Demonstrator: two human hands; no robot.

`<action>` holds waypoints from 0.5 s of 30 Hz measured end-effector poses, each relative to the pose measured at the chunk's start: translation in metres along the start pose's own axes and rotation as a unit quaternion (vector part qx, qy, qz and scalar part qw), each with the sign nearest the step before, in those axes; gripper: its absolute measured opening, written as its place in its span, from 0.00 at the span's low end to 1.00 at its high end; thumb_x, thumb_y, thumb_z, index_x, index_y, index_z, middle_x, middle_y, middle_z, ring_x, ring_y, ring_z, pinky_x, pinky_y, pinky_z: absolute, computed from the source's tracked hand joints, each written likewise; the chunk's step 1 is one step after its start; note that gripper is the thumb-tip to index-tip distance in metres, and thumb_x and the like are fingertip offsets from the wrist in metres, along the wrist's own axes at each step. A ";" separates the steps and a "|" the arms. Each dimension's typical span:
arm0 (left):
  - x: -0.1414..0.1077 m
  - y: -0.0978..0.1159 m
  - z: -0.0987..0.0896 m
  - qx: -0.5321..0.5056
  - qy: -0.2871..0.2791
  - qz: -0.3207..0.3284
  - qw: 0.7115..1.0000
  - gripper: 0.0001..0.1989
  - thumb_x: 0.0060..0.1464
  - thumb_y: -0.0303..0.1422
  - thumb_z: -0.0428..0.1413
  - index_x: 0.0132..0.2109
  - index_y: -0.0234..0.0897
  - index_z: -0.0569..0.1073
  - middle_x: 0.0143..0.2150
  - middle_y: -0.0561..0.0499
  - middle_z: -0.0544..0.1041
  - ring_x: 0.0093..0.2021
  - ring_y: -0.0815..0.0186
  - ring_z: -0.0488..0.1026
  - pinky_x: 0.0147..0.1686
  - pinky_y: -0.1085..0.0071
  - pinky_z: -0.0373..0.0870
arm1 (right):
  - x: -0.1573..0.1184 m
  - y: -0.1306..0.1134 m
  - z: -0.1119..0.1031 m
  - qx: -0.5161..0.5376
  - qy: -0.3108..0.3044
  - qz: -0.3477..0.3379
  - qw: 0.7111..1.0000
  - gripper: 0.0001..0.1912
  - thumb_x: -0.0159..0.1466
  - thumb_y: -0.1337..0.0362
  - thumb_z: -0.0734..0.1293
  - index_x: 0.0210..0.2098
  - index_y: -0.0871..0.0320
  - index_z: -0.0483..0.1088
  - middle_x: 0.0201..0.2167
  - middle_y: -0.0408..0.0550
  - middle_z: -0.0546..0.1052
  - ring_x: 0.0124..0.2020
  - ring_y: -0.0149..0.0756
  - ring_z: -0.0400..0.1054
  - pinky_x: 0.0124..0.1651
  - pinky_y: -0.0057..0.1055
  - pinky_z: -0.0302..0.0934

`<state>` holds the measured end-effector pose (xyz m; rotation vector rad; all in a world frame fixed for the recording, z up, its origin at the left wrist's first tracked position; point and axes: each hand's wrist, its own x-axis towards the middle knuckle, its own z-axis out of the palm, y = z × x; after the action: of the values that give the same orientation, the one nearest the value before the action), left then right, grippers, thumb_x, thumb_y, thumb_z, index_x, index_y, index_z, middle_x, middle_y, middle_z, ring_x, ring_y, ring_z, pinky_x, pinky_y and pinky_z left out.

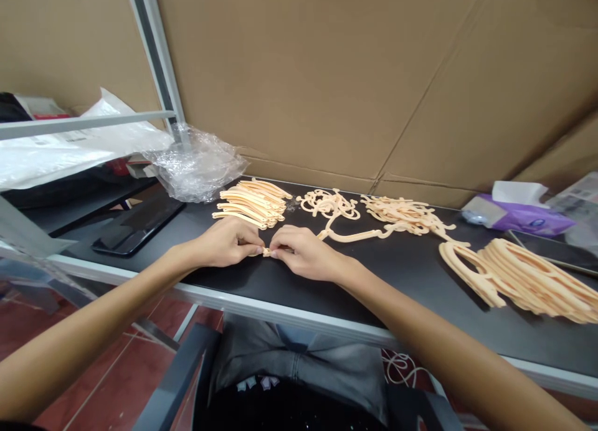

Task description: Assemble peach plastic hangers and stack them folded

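Note:
My left hand (232, 241) and my right hand (301, 251) meet over the front of the black tabletop (299, 294), fingertips pinched on a small peach-coloured piece (266, 252) between them. Fingers cover most of that piece. Just behind my left hand lies a stack of flat peach strips (252, 203). Behind my right hand sits a tangle of thin curved peach pieces (329, 203), with a longer hooked piece (357, 236) beside the hand. Further right is a heap of peach hook-shaped parts (404, 214).
Stacked peach hanger-like frames (537, 278) lie at the right, near a purple tissue pack (526, 214). A black phone-like slab (137, 222) rests at left, beside crumpled clear plastic (196, 163) and a grey metal post (159, 51). Cardboard (317, 76) stands behind.

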<state>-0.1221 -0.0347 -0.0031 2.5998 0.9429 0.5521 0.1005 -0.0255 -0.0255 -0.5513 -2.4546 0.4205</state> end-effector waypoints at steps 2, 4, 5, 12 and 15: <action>0.000 0.003 0.000 0.042 0.004 -0.006 0.999 0.14 0.60 0.32 0.55 0.29 0.35 0.79 0.27 0.52 0.77 0.28 0.69 0.71 0.29 0.74 0.60 | 0.000 -0.001 0.000 0.002 0.001 0.009 1.000 0.08 0.64 0.76 0.66 0.31 0.59 0.73 0.32 0.48 0.79 0.37 0.34 0.71 0.43 0.31 0.65; 0.000 0.005 0.001 0.082 0.013 -0.003 0.997 0.13 0.60 0.32 0.54 0.29 0.36 0.79 0.27 0.52 0.77 0.28 0.68 0.71 0.30 0.74 0.60 | 0.000 -0.003 0.000 0.003 0.006 0.023 1.000 0.08 0.63 0.76 0.66 0.31 0.60 0.73 0.32 0.47 0.78 0.36 0.33 0.71 0.43 0.30 0.65; -0.001 0.006 0.002 0.100 0.021 0.000 0.995 0.13 0.60 0.31 0.54 0.29 0.36 0.79 0.27 0.51 0.77 0.29 0.68 0.71 0.30 0.73 0.60 | 0.000 -0.003 0.000 0.002 0.009 0.031 0.999 0.07 0.63 0.76 0.67 0.31 0.60 0.73 0.32 0.47 0.78 0.35 0.33 0.71 0.42 0.30 0.65; -0.010 0.021 0.015 0.255 0.067 0.018 0.964 0.16 0.63 0.28 0.50 0.29 0.36 0.77 0.28 0.50 0.74 0.28 0.66 0.69 0.28 0.69 0.57 | 0.000 -0.004 0.001 0.004 0.018 0.053 0.998 0.07 0.63 0.75 0.68 0.30 0.60 0.73 0.31 0.47 0.77 0.33 0.32 0.70 0.40 0.29 0.64; -0.013 0.026 0.020 0.316 0.076 0.015 0.946 0.17 0.64 0.27 0.47 0.29 0.34 0.76 0.28 0.49 0.73 0.29 0.65 0.69 0.26 0.68 0.54 | 0.000 -0.004 0.001 0.008 0.019 0.059 0.998 0.06 0.62 0.75 0.68 0.30 0.60 0.73 0.30 0.47 0.76 0.32 0.32 0.70 0.39 0.28 0.63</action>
<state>-0.1086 -0.0658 -0.0125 3.1731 1.3067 0.5275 0.0988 -0.0292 -0.0242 -0.6930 -2.3886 0.4726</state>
